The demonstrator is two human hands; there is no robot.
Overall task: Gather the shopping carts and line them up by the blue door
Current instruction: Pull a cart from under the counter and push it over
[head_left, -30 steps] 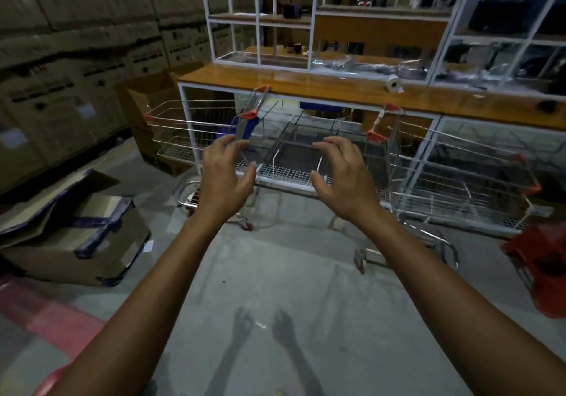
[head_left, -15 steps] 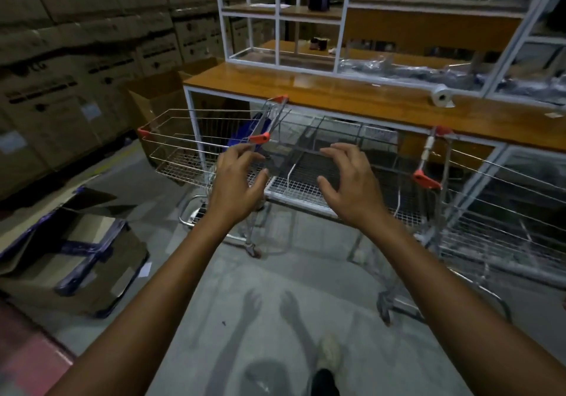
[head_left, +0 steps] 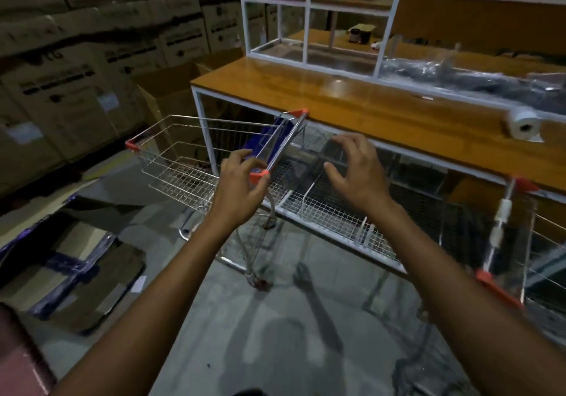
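Dim storeroom: stacked cardboard boxes [head_left: 92, 58] along the left wall, open box [head_left: 171, 89] behind, flattened cardboard [head_left: 76, 257] on the floor near left. Wooden counter [head_left: 367, 101] on a white frame runs far-left to right, with a white shelf rack [head_left: 306, 12] on top, a paper roll [head_left: 523, 124] at its near edge and a wire mesh shelf [head_left: 330, 215] underneath. Shopping cart [head_left: 183, 166] sits at the counter's left corner, basket pointing left, handle [head_left: 281, 144] angled with its far orange cap right against the counter edge, so the counter blocks that side and the cardboard crowds the left. Second cart [head_left: 505, 242] parked near right beside the counter, well apart from the first. Left hand [head_left: 242, 187] at the near end of the handle: fingers half-curled above, thumb below the orange cap, gap between them not closed; can't tell if the thumb touches. Right hand [head_left: 355, 175] hovers over the mesh shelf just right of the handle, fingers [head_left: 343, 144] spread and bent, holding nothing
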